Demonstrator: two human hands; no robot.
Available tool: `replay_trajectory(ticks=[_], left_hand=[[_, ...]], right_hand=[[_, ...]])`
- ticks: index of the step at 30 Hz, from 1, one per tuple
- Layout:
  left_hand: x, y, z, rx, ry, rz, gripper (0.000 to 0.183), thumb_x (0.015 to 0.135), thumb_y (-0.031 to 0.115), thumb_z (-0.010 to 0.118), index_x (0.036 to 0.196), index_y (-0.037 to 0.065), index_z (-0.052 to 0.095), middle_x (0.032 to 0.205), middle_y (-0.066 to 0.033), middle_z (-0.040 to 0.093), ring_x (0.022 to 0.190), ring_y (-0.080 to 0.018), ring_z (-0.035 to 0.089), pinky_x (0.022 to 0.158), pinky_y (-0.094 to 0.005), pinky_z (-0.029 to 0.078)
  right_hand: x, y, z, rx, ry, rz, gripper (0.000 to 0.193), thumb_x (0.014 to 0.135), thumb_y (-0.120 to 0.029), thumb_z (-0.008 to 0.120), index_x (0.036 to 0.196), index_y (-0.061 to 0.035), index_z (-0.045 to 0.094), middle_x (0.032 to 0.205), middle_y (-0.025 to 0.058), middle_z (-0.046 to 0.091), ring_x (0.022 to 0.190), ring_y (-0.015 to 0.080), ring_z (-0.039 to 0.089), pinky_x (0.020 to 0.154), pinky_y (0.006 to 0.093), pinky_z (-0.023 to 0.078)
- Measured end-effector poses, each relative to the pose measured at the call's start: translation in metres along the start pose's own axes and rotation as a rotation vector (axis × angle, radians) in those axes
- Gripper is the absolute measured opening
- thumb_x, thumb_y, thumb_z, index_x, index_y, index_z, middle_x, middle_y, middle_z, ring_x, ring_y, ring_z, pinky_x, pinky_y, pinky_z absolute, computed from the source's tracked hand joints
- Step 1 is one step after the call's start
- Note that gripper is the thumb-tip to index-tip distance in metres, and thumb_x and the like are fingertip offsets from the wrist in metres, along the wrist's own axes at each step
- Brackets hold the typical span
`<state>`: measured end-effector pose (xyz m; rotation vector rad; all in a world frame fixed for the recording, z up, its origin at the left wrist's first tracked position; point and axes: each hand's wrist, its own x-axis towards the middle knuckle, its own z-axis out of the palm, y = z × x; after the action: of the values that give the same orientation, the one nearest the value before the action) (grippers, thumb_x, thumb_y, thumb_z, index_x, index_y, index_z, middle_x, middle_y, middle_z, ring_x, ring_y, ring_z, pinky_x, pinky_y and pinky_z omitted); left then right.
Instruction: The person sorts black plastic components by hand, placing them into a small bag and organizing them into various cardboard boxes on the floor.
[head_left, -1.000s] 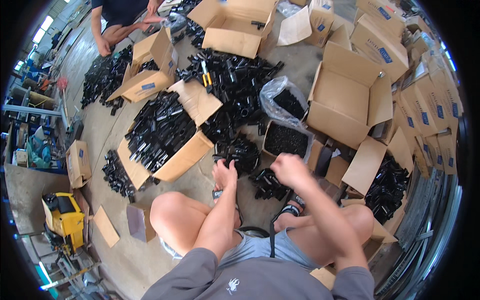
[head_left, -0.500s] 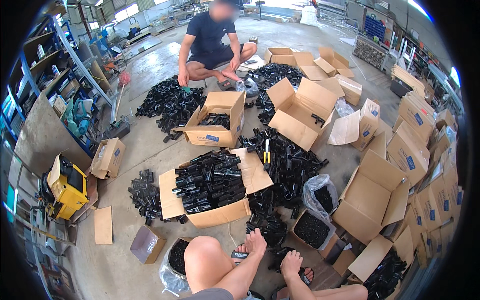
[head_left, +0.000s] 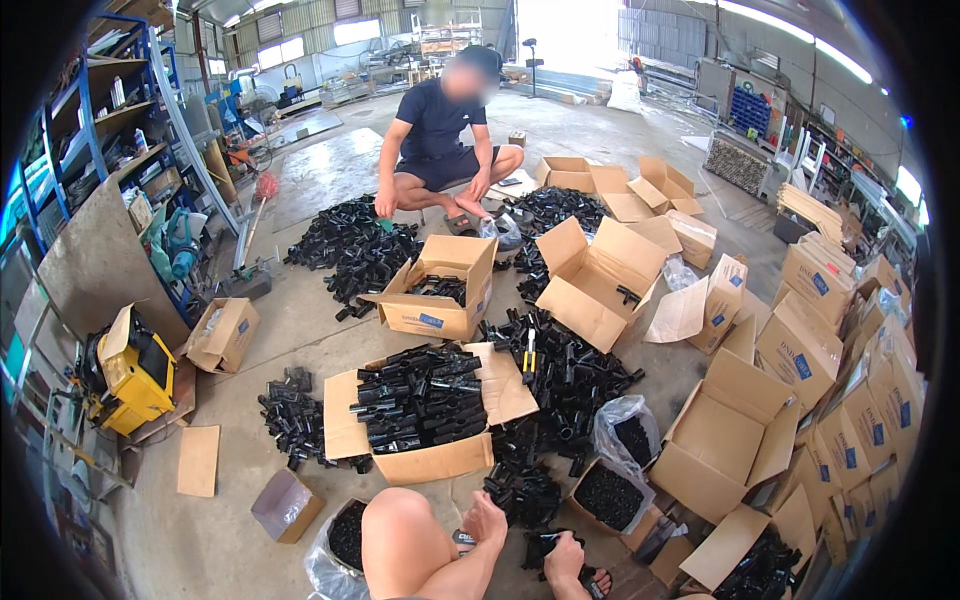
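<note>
My left hand (head_left: pixel 486 518) is closed above my foot, its fingers curled together; anything between them is too small to make out. Lower and to the right, my right hand (head_left: pixel 564 558) is closed on a black tubular fitting (head_left: pixel 540 547), partly hidden by the fingers. Just beyond my hands lies a small heap of black fittings (head_left: pixel 524 492), joining a larger pile (head_left: pixel 575 385). An open carton (head_left: pixel 435 462) stacked with the same black parts stands ahead, left of that pile. A yellow-and-black hand tool (head_left: pixel 529 355) lies on the pile.
Small black pieces fill a lined box (head_left: pixel 607 497) and a plastic bag (head_left: pixel 632 438) at right. Open cartons (head_left: pixel 725 430) and stacked boxes (head_left: pixel 870 420) line the right side. Across from me a person (head_left: pixel 438 135) sits by another fitting heap (head_left: pixel 355 250). A yellow machine (head_left: pixel 135 385) stands left.
The view has tilted up, showing more of the hall. My right hand has shifted down and left onto a black fitting. My left hand stays closed, slightly lower and further left in view.
</note>
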<state>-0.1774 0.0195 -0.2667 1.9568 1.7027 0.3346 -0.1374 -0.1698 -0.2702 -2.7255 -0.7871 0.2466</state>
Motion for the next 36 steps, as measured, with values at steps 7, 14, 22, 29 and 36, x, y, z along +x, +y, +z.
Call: replay_trajectory(ticks=[7,14,22,29,36], left_hand=[[0.022,0.081,-0.013,-1.212,-0.531,-0.604,0.041,0.1,0.053,0.058,0.106,0.012,0.062,0.081,-0.0064,0.068,0.082,-0.0267,0.069,0.076,-0.0496,0.055],[-0.01,0.166,-0.122,-1.754,-1.344,-0.526,0.032,0.107,0.037,0.049,0.113,0.006,0.058,0.13,-0.014,0.066,0.118,-0.0265,0.062,0.104,-0.0492,0.046],[-0.021,0.194,-0.184,-0.75,-1.351,0.292,0.033,0.104,0.035,0.058,0.114,0.006,0.045,0.1,-0.0074,0.071,0.093,-0.0134,0.066,0.077,-0.0351,0.054],[-0.008,0.208,-0.188,-0.54,-1.467,0.68,0.025,0.1,0.006,0.055,0.118,0.004,0.038,0.094,-0.0031,0.064,0.086,-0.0118,0.063,0.074,-0.0306,0.054],[-0.028,0.245,-0.2,-0.616,-1.526,0.636,0.062,0.103,0.014,0.058,0.15,-0.002,0.021,0.125,-0.015,0.064,0.109,-0.0157,0.061,0.093,-0.0344,0.052]], right_hand=[[0.056,0.001,-0.019,1.338,0.239,0.698,0.016,0.108,-0.019,0.044,0.112,-0.0064,0.054,0.094,0.0065,0.063,0.07,0.0171,0.067,0.056,0.0309,0.057],[0.065,-0.021,-0.128,1.955,0.35,0.647,0.039,0.105,-0.047,0.049,0.11,-0.0091,0.055,0.094,0.0087,0.064,0.08,0.0222,0.066,0.068,0.0377,0.061],[0.049,-0.037,-0.154,2.179,-0.068,0.801,0.031,0.109,-0.043,0.042,0.108,-0.0161,0.058,0.088,0.0039,0.063,0.077,0.0176,0.063,0.068,0.0418,0.058],[0.027,-0.08,-0.238,1.693,0.138,0.452,0.023,0.108,-0.033,0.049,0.114,-0.0125,0.058,0.092,0.0025,0.064,0.083,0.0123,0.064,0.065,0.0357,0.057],[0.044,-0.048,-0.319,1.634,-0.075,0.381,0.024,0.105,-0.02,0.055,0.126,-0.0087,0.054,0.11,0.0052,0.066,0.095,0.0154,0.066,0.079,0.0389,0.058]])
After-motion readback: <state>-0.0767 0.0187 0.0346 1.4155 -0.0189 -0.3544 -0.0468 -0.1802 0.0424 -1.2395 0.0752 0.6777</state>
